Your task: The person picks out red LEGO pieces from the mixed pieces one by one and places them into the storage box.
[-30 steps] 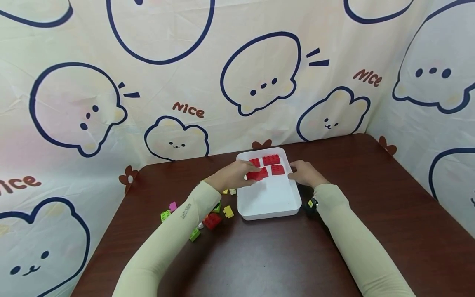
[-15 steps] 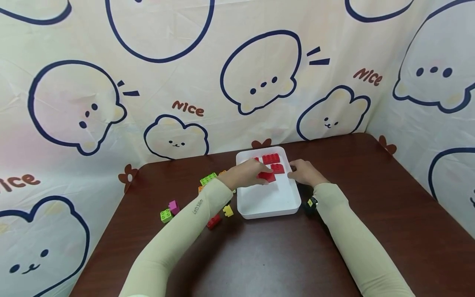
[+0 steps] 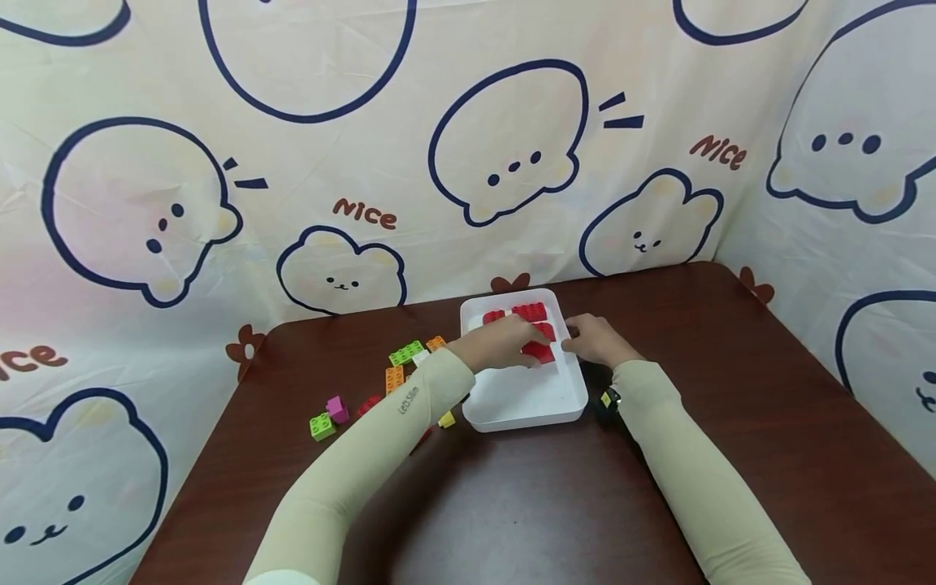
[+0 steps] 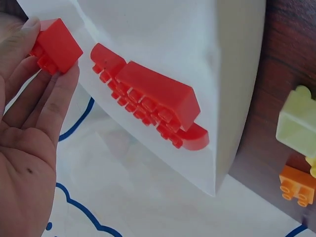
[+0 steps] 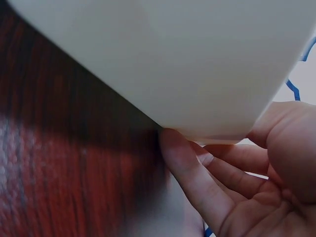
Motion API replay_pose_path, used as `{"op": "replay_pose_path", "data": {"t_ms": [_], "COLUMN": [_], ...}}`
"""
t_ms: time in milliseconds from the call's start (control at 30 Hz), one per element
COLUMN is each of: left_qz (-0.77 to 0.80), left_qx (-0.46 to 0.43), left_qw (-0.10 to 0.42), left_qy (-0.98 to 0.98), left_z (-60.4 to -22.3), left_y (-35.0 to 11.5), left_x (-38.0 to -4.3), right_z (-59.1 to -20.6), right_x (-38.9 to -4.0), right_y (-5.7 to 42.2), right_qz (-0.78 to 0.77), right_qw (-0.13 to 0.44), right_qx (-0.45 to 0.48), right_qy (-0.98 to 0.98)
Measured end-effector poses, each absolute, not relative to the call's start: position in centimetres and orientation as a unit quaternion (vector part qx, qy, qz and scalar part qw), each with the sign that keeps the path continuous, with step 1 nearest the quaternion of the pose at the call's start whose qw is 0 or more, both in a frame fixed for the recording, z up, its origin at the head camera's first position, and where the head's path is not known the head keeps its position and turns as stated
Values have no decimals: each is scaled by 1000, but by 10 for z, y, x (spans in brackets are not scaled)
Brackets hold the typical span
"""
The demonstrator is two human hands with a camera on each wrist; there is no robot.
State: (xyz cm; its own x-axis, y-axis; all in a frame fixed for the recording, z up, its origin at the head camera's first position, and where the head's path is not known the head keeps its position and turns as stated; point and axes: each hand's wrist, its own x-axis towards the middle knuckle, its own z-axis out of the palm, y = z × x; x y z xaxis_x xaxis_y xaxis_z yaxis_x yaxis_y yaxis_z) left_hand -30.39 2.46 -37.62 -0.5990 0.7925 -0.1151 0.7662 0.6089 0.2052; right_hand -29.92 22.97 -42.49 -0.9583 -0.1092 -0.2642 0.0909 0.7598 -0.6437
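Bricks lie loose at your left on the table [image 3: 504,512], among them a green brick [image 3: 322,426], a magenta brick [image 3: 337,409] and an orange brick [image 3: 395,379]; mind that your left sleeve [image 3: 366,463] doesn't sweep them. Your left hand [image 3: 503,343] pinches a red brick [image 4: 61,44] between thumb and fingertips. The step in hand looks like setting it down, so lower it level and part your fingers only once it sits flat, without nudging the other red bricks [image 4: 158,94]. Your right hand [image 3: 598,341] holds the right edge of the white tray [image 3: 523,402]; light, steady pressure there should stop it sliding.

As for position, the pinched brick sits out at your left fingertips, clear of the palm, its studs facing much as the others' do. It is inside the tray's outline, nearer the right wall than the left; you cannot tell from here whether it touches the floor. Your right hand is near it, just across that wall.
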Motion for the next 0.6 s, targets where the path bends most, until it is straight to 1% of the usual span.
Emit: {"op": "replay_pose_path", "data": {"t_ms": [400,600], "left_qz": [59,43], "left_qx": [430,439], "left_qw": [116,113], "left_qy": [894,890], "left_z": [-380,-377], "left_y": [31,35], "left_x": [-308,-309], "right_z": [-425,-423], "right_x": [-299,-299], "right_y": [230,230], "right_qz": [-340,-343], "right_qw": [140,142], "right_qx": [-10,-7], "right_qy": [930,929]}}
